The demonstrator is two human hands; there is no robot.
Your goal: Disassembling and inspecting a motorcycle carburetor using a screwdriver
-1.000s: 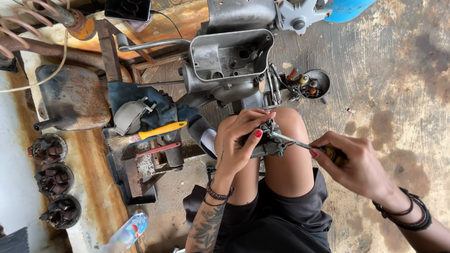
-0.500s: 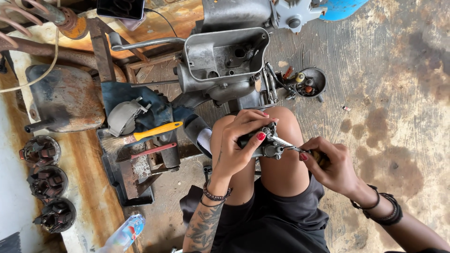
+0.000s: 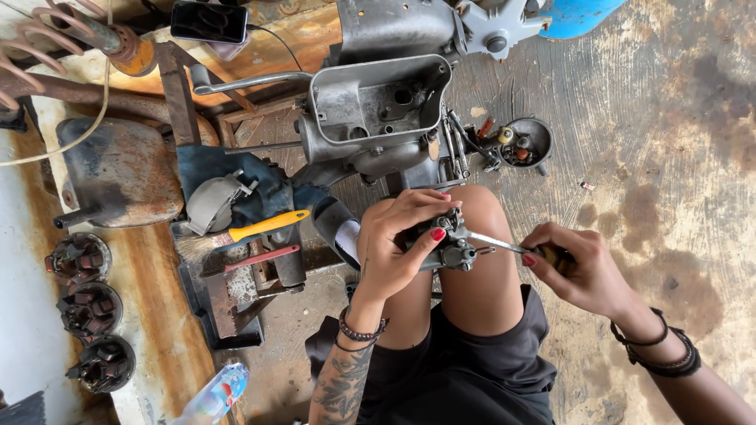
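Head view, left hand (image 3: 402, 236) still gripping carburetor (image 3: 450, 245), right hand (image 3: 579, 267) holding screwdriver (image 3: 512, 247), unchanged.

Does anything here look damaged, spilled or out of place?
Yes. A plastic bottle lies on its side on the floor. The metal tank at left is heavily rusted. The concrete floor carries dark stains.

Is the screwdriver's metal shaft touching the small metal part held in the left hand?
Touching. The head view shows the screwdriver, held by the right hand, with its tip running into the metal part gripped by the left hand.
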